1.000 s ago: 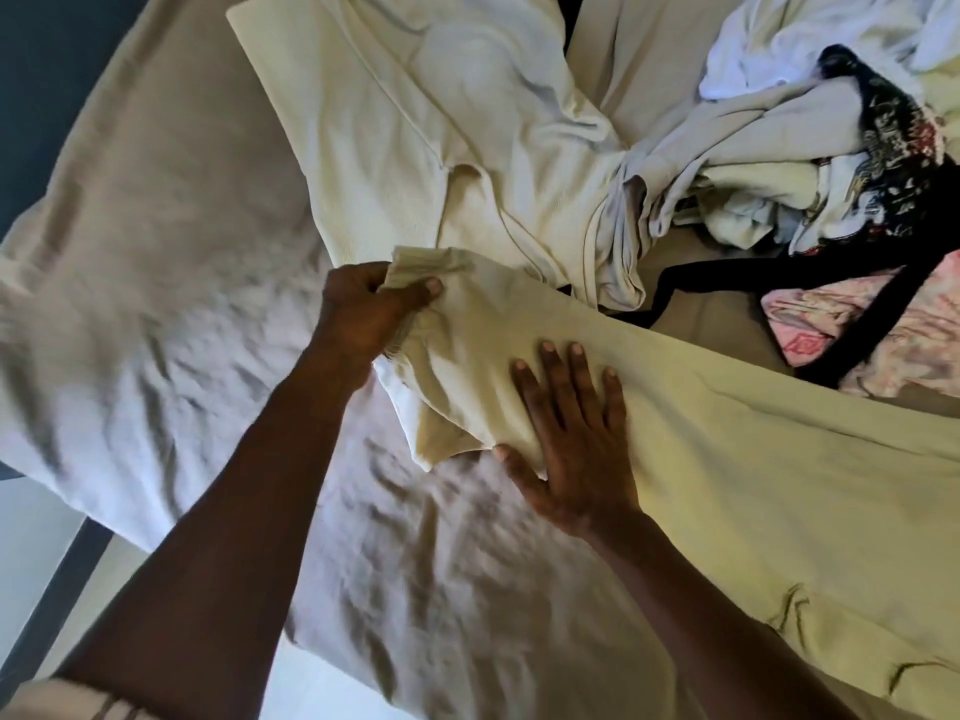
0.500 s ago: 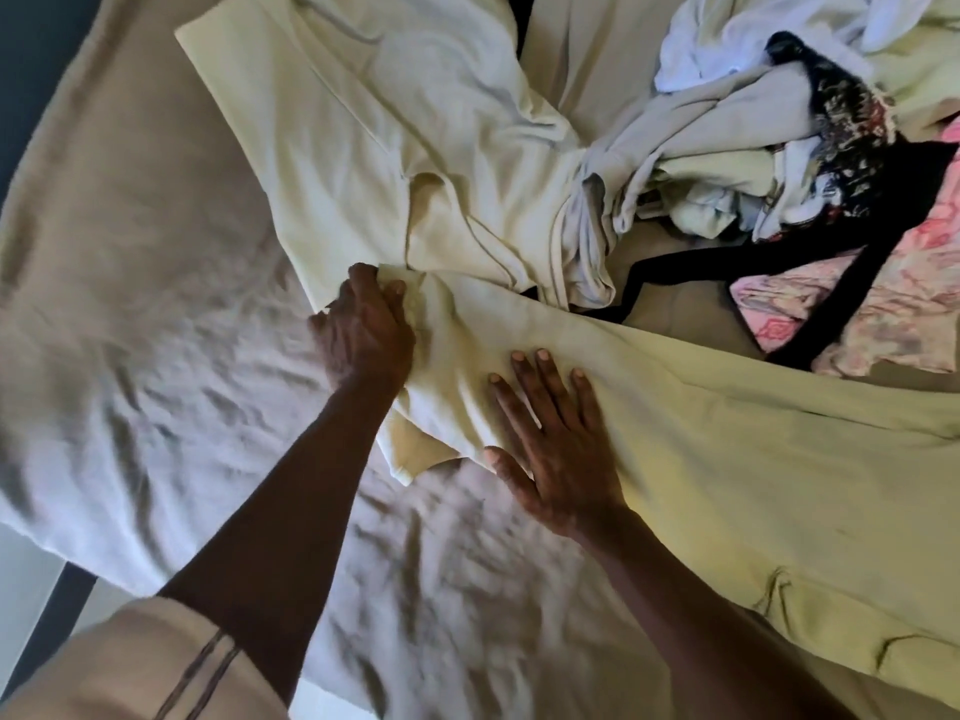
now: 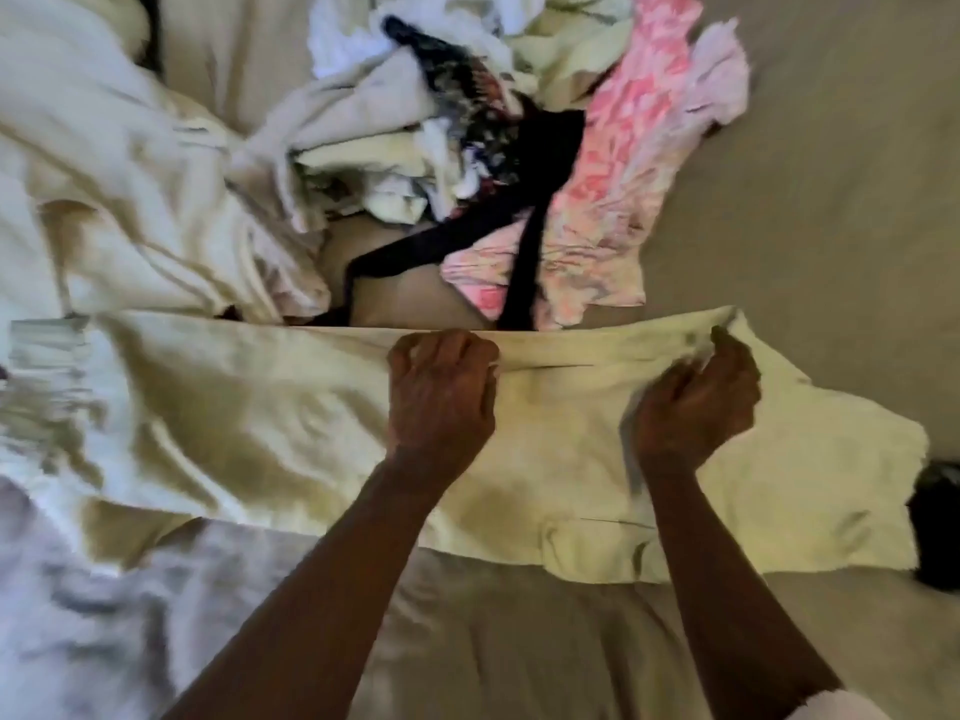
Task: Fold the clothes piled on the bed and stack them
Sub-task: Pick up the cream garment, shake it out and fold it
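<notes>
A pale yellow garment (image 3: 249,407) lies stretched across the bed in front of me. My left hand (image 3: 441,392) grips its far edge near the middle, fingers curled over the fold. Further right, my right hand (image 3: 696,402) pinches the same edge near the garment's far right corner. Behind it sits the pile of clothes (image 3: 415,132): white and cream pieces, a dark patterned one, a black garment (image 3: 524,220) and a pink floral one (image 3: 634,200).
A large cream garment (image 3: 130,215) lies crumpled at the left. The beige bed sheet (image 3: 831,174) shows at the right and along the near side. A white blanket (image 3: 78,615) bunches at the lower left. A dark object (image 3: 940,527) sits at the right edge.
The view has swung right along the yellow garment. Both hands left its left end and moved to its far edge, where they now hold it; the right hand no longer presses flat.
</notes>
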`<state>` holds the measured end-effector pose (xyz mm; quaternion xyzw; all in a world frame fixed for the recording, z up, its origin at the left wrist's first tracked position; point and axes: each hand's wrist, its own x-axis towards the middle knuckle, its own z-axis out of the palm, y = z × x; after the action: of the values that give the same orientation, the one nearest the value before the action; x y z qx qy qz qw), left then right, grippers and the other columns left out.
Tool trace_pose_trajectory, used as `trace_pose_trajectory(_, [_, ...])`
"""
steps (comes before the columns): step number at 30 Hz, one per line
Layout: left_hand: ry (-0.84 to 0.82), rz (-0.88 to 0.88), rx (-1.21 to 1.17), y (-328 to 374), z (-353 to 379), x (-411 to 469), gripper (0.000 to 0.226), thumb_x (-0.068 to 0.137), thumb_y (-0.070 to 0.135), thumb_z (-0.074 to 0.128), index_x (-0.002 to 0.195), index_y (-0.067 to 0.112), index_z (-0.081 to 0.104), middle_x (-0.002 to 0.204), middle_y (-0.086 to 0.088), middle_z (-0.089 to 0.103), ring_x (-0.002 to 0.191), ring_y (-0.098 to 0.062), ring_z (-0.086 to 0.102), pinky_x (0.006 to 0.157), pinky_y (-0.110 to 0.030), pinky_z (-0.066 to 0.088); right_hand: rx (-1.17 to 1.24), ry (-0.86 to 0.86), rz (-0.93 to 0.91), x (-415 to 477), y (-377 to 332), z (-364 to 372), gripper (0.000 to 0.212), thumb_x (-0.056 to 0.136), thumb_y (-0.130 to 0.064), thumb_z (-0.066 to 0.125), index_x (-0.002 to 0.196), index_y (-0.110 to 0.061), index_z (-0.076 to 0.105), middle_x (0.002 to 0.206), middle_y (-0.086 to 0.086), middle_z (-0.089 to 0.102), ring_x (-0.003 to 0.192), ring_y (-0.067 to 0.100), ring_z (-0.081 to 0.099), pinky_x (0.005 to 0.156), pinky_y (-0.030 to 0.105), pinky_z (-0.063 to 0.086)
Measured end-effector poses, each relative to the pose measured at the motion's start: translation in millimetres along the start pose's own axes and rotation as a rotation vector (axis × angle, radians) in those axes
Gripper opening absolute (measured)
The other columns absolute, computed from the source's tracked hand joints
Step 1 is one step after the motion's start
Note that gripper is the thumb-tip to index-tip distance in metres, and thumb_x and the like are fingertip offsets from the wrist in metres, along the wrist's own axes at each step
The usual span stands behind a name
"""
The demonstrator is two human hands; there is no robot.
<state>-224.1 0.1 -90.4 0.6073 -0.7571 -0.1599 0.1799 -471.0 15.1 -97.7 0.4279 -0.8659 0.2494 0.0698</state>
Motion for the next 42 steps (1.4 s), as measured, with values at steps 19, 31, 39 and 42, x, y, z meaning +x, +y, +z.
trace_pose_trajectory(19, [-0.045, 0.026, 0.119, 136, 75, 55, 0.025, 0.103, 0.045, 0.053, 0.099, 0.021, 0.062, 0.099, -0.003, 0.061, 0.093, -0.029, 0.056, 0.083, -0.044, 0.038, -0.052, -0.472, -0.342, 159, 93, 19, 0.045, 0.107, -0.038, 0.031, 0.101, -0.006, 0.062, 0.104, 0.019, 0.055, 0.101, 0.040, 0.053, 0.090, 0.048, 0.037])
trace_pose_trajectory(31, [-0.030, -0.018, 0.135, 128, 105, 85, 0.031, 0.108, 0.043, 0.045, 0.095, 0.017, 0.057, 0.082, -0.007, 0.064, 0.071, -0.033, 0.062, 0.064, -0.034, 0.031, -0.032, -0.351, -0.240, 35, 78, -15, 0.067, 0.105, -0.057, 0.026, 0.159, -0.017, 0.034, 0.165, 0.008, 0.033, 0.156, 0.029, 0.022, 0.126, 0.057, 0.008])
trace_pose_trajectory(39, [-0.094, 0.099, 0.015, 191, 113, 106, 0.041, 0.103, 0.057, 0.037, 0.098, 0.025, 0.061, 0.092, 0.001, 0.068, 0.087, -0.029, 0.064, 0.082, -0.043, 0.043, -0.143, -0.239, -0.122, 47, 169, -28, 0.065, 0.106, -0.050, 0.023, 0.160, -0.014, 0.035, 0.167, 0.012, 0.030, 0.158, 0.030, 0.019, 0.125, 0.061, 0.009])
trace_pose_trajectory(42, [-0.237, 0.166, 0.088, 239, 141, 127, 0.050, 0.102, 0.063, 0.035, 0.108, 0.023, 0.064, 0.103, -0.002, 0.072, 0.096, -0.030, 0.066, 0.086, -0.043, 0.043, -0.225, -0.303, -0.079, 64, 192, -24, 0.069, 0.106, -0.054, 0.018, 0.164, -0.017, 0.024, 0.170, 0.011, 0.020, 0.159, 0.028, 0.010, 0.125, 0.061, 0.005])
